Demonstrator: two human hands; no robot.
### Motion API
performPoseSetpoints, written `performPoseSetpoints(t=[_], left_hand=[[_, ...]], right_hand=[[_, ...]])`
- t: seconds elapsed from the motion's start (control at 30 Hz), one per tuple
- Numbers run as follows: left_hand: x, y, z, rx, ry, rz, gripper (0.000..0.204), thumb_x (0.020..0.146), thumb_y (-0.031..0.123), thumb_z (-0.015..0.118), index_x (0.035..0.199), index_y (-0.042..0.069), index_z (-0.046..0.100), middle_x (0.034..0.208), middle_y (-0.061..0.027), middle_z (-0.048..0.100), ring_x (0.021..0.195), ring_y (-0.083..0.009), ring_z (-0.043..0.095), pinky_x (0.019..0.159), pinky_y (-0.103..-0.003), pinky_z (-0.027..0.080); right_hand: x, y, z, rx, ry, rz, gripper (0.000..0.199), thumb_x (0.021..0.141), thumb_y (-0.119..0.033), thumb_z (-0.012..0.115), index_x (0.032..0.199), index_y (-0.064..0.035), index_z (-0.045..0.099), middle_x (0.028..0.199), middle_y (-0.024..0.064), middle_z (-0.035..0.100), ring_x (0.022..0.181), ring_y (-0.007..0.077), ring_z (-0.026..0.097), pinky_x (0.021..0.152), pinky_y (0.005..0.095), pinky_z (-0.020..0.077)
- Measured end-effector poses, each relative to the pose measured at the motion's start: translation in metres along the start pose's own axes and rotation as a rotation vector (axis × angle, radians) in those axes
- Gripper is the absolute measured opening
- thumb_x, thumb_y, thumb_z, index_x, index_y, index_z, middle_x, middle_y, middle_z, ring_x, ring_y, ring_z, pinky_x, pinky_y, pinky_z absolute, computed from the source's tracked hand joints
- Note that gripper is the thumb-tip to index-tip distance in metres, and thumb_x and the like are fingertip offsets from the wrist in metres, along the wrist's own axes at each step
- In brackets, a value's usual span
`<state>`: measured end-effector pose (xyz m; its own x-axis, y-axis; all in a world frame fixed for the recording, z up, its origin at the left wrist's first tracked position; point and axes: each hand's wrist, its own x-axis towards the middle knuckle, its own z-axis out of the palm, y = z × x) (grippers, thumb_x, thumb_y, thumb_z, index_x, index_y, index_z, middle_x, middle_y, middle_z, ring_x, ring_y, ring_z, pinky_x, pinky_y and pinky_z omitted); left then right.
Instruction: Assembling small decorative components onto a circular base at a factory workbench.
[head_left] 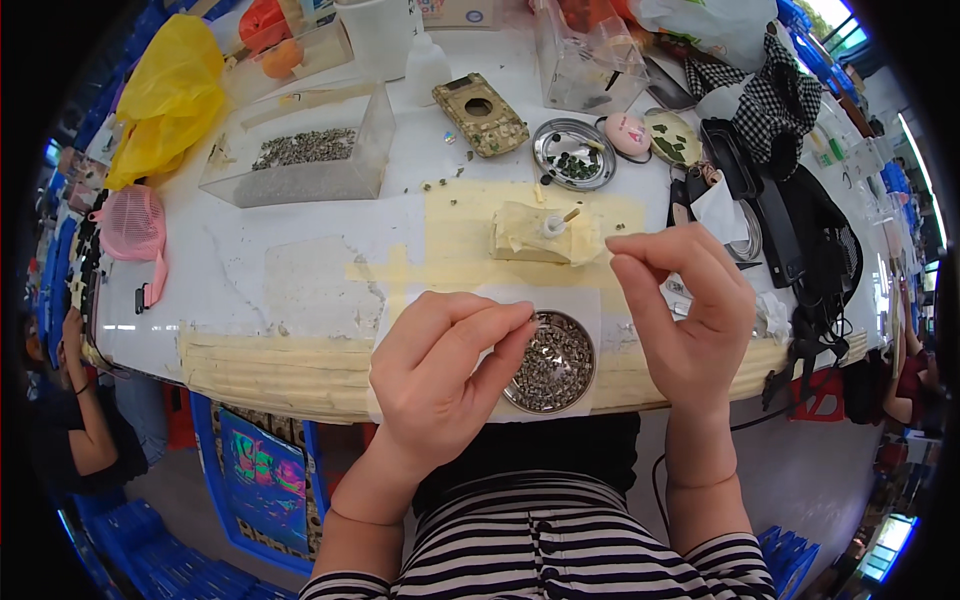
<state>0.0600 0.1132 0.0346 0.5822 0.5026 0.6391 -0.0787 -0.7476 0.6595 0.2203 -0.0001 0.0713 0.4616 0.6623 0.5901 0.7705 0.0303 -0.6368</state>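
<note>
My left hand [440,370] is closed in a pinch over the left rim of a round metal dish [552,370] full of small metallic pieces. Whatever lies between its fingertips is too small to make out. To the right, my right hand [695,315] is raised with thumb and index finger pinched; I cannot tell what tiny thing they hold. Just left of those fingertips stands a block wrapped in cream tape [515,235], with a small white pot [553,227] on it and a thin stick in the pot.
Farther back lie a camouflage toy tank body [490,125], a metal dish of dark green pieces [573,160] and a pink rounded object [628,135]. A clear box of small parts [300,150] and a yellow bag [170,100] are left. Black pouches and cables crowd the right.
</note>
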Motion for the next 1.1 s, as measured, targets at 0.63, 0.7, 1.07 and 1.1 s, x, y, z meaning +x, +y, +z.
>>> performPoseSetpoints(t=[0.63,0.7,1.07,1.1], left_hand=[[-0.004,-0.01,0.004,-0.115,0.052,-0.08,0.028,0.072,-0.005,0.081,0.098,0.001,0.073,0.084,-0.0081,0.066,0.069,-0.0192,0.062,0.059,-0.027,0.049],[-0.004,-0.011,0.005,-0.105,0.061,-0.067,0.028,0.072,-0.005,0.08,0.098,0.001,0.073,0.084,-0.0081,0.066,0.069,-0.0194,0.062,0.058,-0.028,0.048],[-0.003,-0.013,0.005,-0.107,0.052,-0.051,0.027,0.073,-0.004,0.08,0.098,0.001,0.074,0.083,-0.0074,0.066,0.067,-0.0187,0.06,0.057,-0.027,0.047],[-0.003,-0.013,0.005,-0.106,0.052,-0.05,0.027,0.073,-0.004,0.08,0.098,0.001,0.074,0.083,-0.0074,0.066,0.067,-0.0186,0.06,0.057,-0.027,0.047]], right_hand=[[-0.004,0.0,0.021,0.409,-0.36,0.244,0.008,0.088,-0.005,0.07,0.094,0.001,0.071,0.077,0.0075,0.064,0.062,0.0134,0.056,0.057,0.0256,0.0444],[-0.005,0.0,0.021,0.427,-0.347,0.259,0.007,0.088,-0.004,0.07,0.091,0.0013,0.071,0.076,0.0071,0.064,0.061,0.0127,0.055,0.056,0.0253,0.0439],[-0.006,0.001,0.024,0.374,-0.318,0.215,0.004,0.086,-0.002,0.071,0.088,0.0015,0.07,0.074,0.0066,0.062,0.06,0.0133,0.055,0.056,0.0261,0.0442],[-0.006,0.001,0.024,0.364,-0.314,0.209,0.004,0.086,-0.002,0.071,0.088,0.0014,0.07,0.074,0.0066,0.062,0.06,0.0138,0.055,0.055,0.0263,0.0442]])
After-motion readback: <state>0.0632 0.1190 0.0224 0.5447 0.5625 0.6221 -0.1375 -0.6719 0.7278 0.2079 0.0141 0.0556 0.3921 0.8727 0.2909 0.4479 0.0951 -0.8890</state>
